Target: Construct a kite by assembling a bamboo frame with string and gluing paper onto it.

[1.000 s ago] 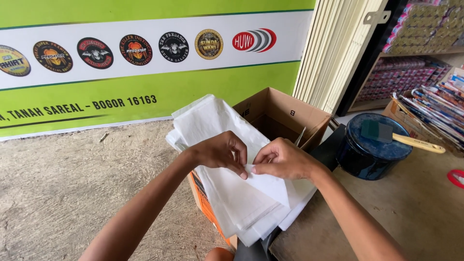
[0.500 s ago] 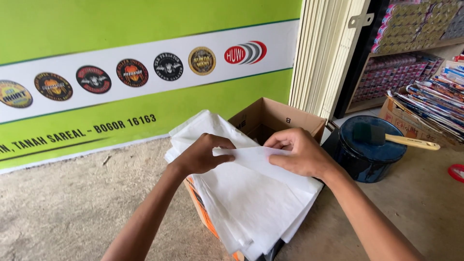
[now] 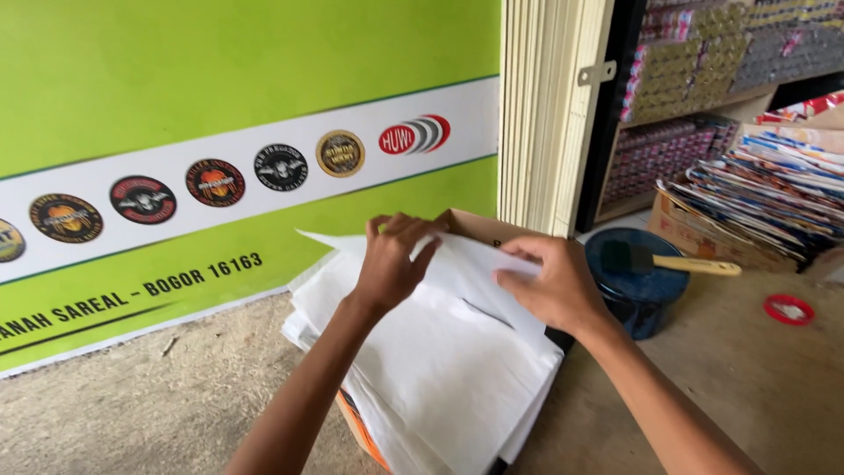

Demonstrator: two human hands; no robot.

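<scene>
The top sheet (image 3: pixel 475 264) of a thick stack of white paper (image 3: pixel 440 378) is lifted at its far edge, plain, unprinted and slightly bowed, with a crease shadow near its middle. The left hand (image 3: pixel 391 264) pinches that raised edge, and the right hand (image 3: pixel 549 286) grips the sheet's right side with its fingers curled over it. The stack rests at the edge of a brown tabletop (image 3: pixel 747 378), overhanging a cardboard box (image 3: pixel 479 227). A dark blue tub (image 3: pixel 637 280) with a brush (image 3: pixel 677 262) lying across it stands just beside the right hand.

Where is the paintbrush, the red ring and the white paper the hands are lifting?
paintbrush (image 3: pixel 694 263), head view, on its pale wooden handle.
red ring (image 3: pixel 789 310), head view, on its red rim.
white paper (image 3: pixel 470 268), head view, on the lifted sheet between the hands.
</scene>
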